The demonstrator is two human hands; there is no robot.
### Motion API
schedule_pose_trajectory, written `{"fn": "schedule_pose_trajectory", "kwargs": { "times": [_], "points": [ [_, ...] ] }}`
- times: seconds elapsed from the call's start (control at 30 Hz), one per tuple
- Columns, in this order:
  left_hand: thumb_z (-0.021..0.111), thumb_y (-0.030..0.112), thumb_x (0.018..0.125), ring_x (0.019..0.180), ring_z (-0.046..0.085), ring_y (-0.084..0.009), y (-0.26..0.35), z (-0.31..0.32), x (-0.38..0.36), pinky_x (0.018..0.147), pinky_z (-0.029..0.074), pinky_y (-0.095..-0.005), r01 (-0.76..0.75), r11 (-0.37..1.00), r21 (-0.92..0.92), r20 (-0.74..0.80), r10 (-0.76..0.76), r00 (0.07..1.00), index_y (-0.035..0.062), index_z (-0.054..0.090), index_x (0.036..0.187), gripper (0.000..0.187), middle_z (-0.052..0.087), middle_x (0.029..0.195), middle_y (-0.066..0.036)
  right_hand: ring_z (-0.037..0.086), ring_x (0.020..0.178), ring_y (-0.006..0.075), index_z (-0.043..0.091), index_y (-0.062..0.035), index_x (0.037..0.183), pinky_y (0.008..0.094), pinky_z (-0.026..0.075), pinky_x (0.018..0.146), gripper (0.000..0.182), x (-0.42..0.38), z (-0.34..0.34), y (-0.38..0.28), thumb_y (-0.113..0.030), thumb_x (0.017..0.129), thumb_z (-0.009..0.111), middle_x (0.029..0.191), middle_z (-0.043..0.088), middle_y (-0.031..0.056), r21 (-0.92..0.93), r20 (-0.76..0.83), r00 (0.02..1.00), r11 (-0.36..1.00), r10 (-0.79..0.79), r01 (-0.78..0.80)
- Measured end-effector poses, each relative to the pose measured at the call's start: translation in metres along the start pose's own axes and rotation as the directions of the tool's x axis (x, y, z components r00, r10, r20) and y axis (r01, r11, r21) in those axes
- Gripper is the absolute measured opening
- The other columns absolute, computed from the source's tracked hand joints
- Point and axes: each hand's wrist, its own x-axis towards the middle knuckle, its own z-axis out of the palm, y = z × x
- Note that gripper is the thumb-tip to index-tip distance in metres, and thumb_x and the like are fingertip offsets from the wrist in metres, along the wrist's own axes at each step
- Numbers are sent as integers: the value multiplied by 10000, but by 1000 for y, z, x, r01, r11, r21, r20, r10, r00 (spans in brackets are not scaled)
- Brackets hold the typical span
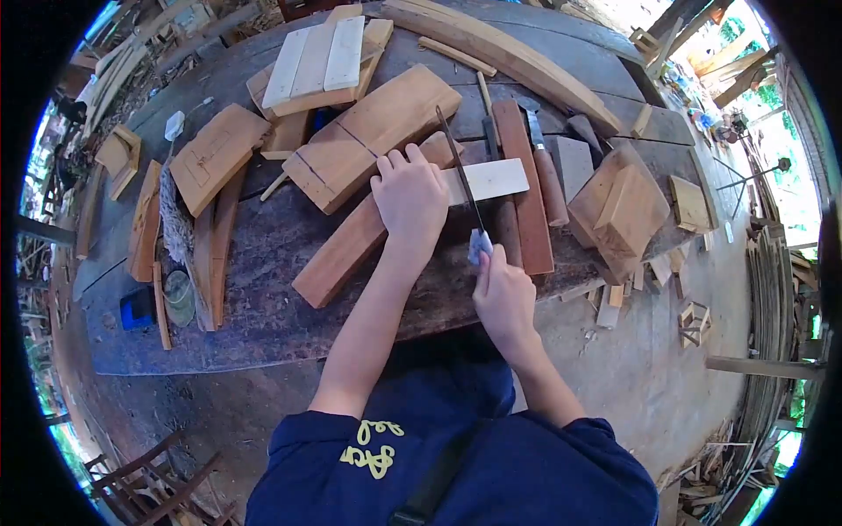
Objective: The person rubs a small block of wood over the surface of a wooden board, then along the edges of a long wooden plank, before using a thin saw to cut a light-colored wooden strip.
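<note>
My right hand [506, 294] is closed around the wrapped, pale handle of a thin, dark-bladed saw [455, 156]. The blade crosses over a pale wooden board [500, 178], pointing away from me. My left hand [410, 197] grips the board's left part, fingers curled over it. Under that hand runs a long reddish-brown wooden beam [338, 254], lying diagonally on the workbench. Just beyond my fingers sits a thick wooden block [373, 133] with dark lines drawn across it. The board's right end overlaps an upright reddish wooden bar [524, 202] in this view.
A wooden-handled tool [550, 184] lies right of the bar, near a large wood block [618, 206]. Pale slats [314, 61] rest on stacked pieces at the back. Leftward are a marked block [217, 156], a glass jar [180, 298] and the worn workbench [254, 298] surface.
</note>
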Motion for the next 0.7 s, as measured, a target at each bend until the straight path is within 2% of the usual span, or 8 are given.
{"fn": "schedule_pose_trajectory", "kwargs": {
  "times": [0.2, 0.4, 0.47, 0.53, 0.6, 0.7],
  "points": [
    [537, 185, 922, 1008, 630, -316, -3, 1, -1, 813, 516, -468, -31, 1000, -2, -4, 31, 1000, 25, 629, 996, 199, 659, 969, -158, 657, 582, 420, 517, -26, 904, 516, 520, 542, 222, -30, -7, 5, -211, 1024, 490, 616, 631, 223, -46, 52, 998, 998, 39, -37],
    [533, 176, 924, 967, 644, -314, -1, 3, 4, 794, 521, -467, -10, 999, 37, -28, 11, 1000, 32, 628, 961, 177, 668, 923, -149, 668, 585, 396, 516, -25, 901, 502, 525, 531, 217, -5, 1, 1, -209, 1015, 504, 611, 635, 206, -70, -46, 999, 997, 15, -18],
    [531, 178, 923, 970, 643, -312, -1, 4, 3, 796, 521, -466, -13, 1000, 25, -55, 14, 998, 34, 626, 949, 175, 668, 925, -148, 661, 564, 397, 517, -32, 913, 506, 521, 520, 201, -13, -2, 2, -206, 1012, 507, 607, 633, 204, -33, -27, 999, 999, -19, 18],
    [530, 174, 922, 972, 642, -310, -1, 4, 4, 793, 521, -463, 3, 998, 59, -18, -2, 1000, 33, 631, 951, 176, 664, 929, -150, 652, 547, 402, 515, -40, 924, 514, 517, 514, 183, -35, -6, 10, -203, 1008, 507, 599, 628, 206, -30, -17, 1000, 999, -14, 14],
    [530, 171, 921, 967, 643, -307, -2, 5, 6, 789, 521, -460, 6, 998, 59, -21, -5, 1000, 31, 637, 948, 178, 661, 927, -149, 650, 547, 404, 513, -41, 923, 522, 516, 519, 181, -53, -12, 16, -203, 1004, 508, 593, 626, 206, -19, 61, 998, 1000, 20, -19],
    [527, 168, 922, 969, 643, -307, -4, 3, 4, 789, 522, -458, -39, 999, 21, -11, 39, 999, 29, 641, 941, 180, 660, 924, -148, 651, 548, 408, 514, -43, 926, 527, 515, 523, 182, -39, -9, 14, -208, 1002, 508, 590, 628, 204, 12, 44, 999, 1000, 10, -10]
  ]
}}
